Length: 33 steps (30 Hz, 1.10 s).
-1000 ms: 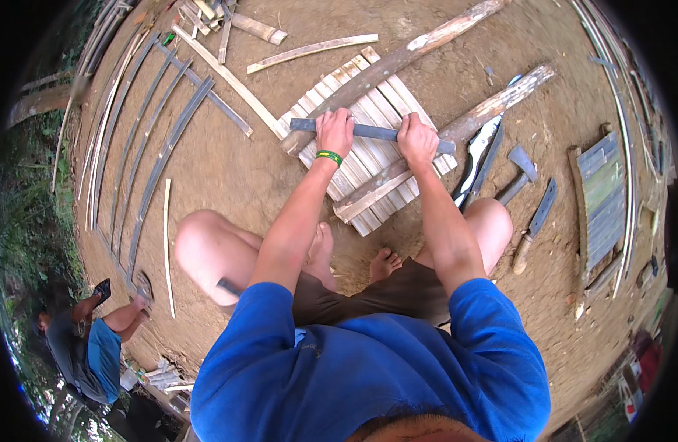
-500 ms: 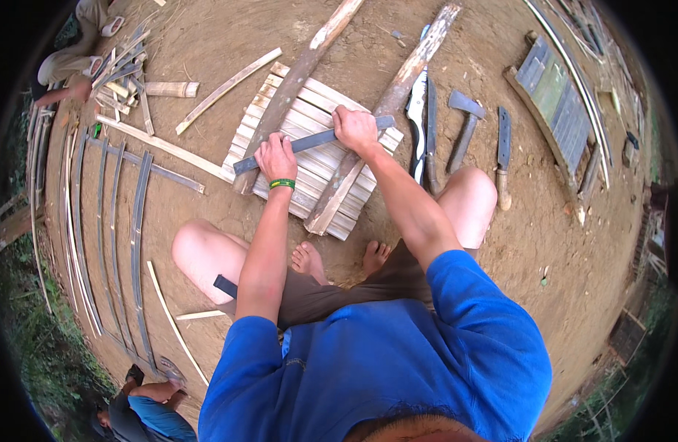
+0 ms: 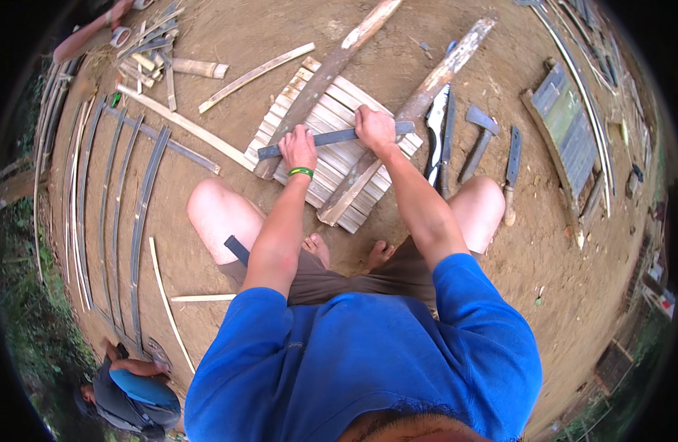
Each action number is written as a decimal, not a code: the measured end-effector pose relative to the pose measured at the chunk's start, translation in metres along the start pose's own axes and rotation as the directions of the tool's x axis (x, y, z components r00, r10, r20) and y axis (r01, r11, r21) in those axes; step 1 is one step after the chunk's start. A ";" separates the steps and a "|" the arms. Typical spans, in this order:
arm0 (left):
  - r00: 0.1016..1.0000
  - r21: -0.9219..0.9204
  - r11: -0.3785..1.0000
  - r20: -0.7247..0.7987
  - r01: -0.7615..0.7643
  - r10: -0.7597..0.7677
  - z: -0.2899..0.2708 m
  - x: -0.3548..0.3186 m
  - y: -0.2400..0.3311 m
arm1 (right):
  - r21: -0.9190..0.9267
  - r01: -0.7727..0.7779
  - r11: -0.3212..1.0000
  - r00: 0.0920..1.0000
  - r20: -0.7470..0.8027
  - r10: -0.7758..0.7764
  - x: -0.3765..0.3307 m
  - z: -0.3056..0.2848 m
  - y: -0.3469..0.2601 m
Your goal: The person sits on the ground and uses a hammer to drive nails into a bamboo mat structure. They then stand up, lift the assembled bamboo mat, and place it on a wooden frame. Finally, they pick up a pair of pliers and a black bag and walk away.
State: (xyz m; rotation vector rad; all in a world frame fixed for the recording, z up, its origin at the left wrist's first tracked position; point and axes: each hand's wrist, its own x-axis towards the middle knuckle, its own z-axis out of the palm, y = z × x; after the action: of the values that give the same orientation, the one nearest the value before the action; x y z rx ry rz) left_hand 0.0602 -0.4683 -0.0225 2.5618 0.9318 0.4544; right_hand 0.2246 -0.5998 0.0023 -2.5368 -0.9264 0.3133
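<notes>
A dark flat slat, probably bamboo (image 3: 336, 137), is gripped by both my hands. My left hand (image 3: 298, 149), with a green-yellow band at the wrist, wraps its left part. My right hand (image 3: 375, 129) closes round it near the right end. The slat lies crosswise over a left log (image 3: 318, 87) and a right log (image 3: 443, 68). Under the logs, a row of pale split slats (image 3: 331, 114) rests side by side on the ground. My fingers partly hide the dark slat.
Right of the logs lie a long black-and-white tool (image 3: 436, 121), a long dark blade (image 3: 448, 132), an axe (image 3: 479, 136) and a machete (image 3: 513, 166). A dark slatted panel (image 3: 567, 129) sits farther right. Long strips (image 3: 143, 206) line the left; another person (image 3: 136, 390) is lower left.
The whole scene has shifted slightly rightward in view as the head moved. Both hands keep hold of the dark slat, the left now nearer the right along it.
</notes>
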 end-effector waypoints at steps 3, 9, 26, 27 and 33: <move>1.000 -0.024 1.000 -0.023 -0.006 0.005 0.000 -0.003 0.001 | -0.032 -0.031 0.999 0.999 -0.032 0.030 0.000 0.003 -0.004; 1.000 -0.024 1.000 -0.031 0.004 -0.005 0.000 -0.003 0.000 | -0.081 0.013 0.997 0.998 -0.063 -0.019 0.001 0.010 -0.003; 0.953 -0.292 0.914 0.199 0.280 -0.228 -0.043 0.050 0.010 | -0.082 -0.028 0.996 0.990 -0.139 0.017 0.001 0.010 0.009; 0.928 -0.392 0.844 0.229 0.365 -0.294 -0.052 0.070 0.003 | -0.068 -0.022 0.997 0.990 -0.143 0.012 0.003 0.009 0.009; 0.947 -0.120 0.943 -0.056 0.309 -0.317 -0.133 0.179 -0.165 | -0.080 -0.011 0.997 0.997 -0.080 0.005 0.007 0.010 0.000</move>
State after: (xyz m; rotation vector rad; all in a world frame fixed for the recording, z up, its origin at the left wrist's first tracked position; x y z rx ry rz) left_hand 0.0458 -0.2014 0.0505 2.2560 1.2780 0.4946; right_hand 0.2264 -0.5926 -0.0071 -2.6063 -0.9157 0.1794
